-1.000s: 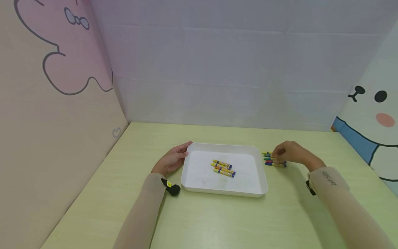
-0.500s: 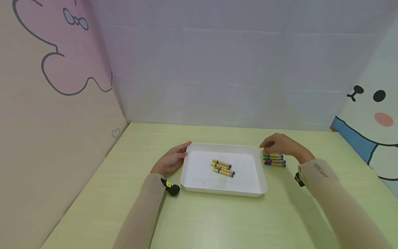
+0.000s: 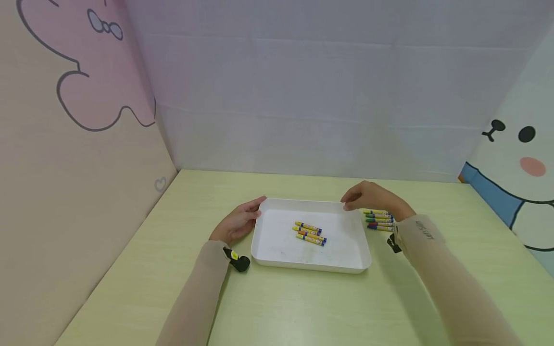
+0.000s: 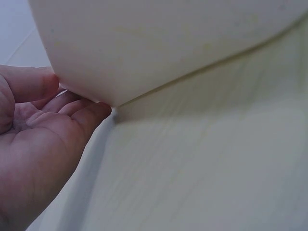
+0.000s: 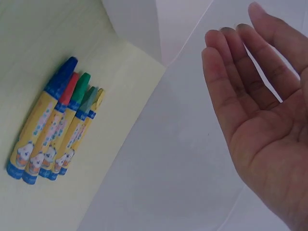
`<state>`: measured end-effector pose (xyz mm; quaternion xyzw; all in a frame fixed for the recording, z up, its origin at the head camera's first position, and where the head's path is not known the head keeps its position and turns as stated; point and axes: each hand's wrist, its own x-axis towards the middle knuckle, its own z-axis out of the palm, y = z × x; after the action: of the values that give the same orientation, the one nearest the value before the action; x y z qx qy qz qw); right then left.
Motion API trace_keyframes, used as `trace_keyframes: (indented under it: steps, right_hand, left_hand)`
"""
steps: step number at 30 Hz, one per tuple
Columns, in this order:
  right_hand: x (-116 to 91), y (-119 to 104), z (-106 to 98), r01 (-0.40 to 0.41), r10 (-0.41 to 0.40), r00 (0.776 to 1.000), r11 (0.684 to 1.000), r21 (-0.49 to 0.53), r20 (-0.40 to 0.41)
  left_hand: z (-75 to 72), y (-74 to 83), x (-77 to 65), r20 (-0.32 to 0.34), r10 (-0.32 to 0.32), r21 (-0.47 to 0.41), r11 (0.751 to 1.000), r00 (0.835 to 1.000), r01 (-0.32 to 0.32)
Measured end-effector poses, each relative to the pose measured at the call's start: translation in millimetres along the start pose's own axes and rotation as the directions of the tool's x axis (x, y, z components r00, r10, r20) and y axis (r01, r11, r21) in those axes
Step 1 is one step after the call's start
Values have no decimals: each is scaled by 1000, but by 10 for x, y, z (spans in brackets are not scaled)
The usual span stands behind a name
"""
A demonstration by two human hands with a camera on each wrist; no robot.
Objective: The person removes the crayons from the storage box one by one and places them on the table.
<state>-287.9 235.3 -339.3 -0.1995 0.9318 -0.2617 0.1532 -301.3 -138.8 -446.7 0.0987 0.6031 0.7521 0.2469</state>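
A white tray (image 3: 277, 254) stands on the table with several yellow-wrapped crayons (image 3: 309, 233) lying loosely together in it. At its far left corner my left hand (image 3: 235, 223) grips the tray; in the left wrist view the thumb (image 4: 41, 83) and fingers meet the side wall and lower edge. Above the far right corner hovers my right hand (image 3: 372, 197), fingers loosely bent. The right wrist view shows nothing in that palm (image 5: 269, 130) and a gap to the tray. A row of crayons (image 3: 380, 221), blue, red, green and yellow-tipped, lies right of the tray, partly behind the right wrist.
The pale yellow-green table (image 3: 277, 307) runs back to a white sheet-like wall (image 3: 277, 96). Printed panels close off the left (image 3: 108, 192) and right (image 3: 519, 206) sides. Each sleeve carries a dark wrist strap.
My right hand has moved left from over the crayon row to the tray's far right corner, uncovering much of the row. The left hand and tray stay put.
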Motion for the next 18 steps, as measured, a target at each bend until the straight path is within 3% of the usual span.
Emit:
trace_keyframes:
  steps: [8, 18]
  right_hand:
    - [184, -88, 93, 9, -10, 999, 1000, 10, 48]
    - [324, -156, 254, -49, 40, 993, 996, 78, 111]
  left_hand:
    - [-8, 0, -2, 11, 12, 19, 1000, 1000, -12]
    - [0, -2, 6, 19, 21, 15, 1000, 1000, -22]
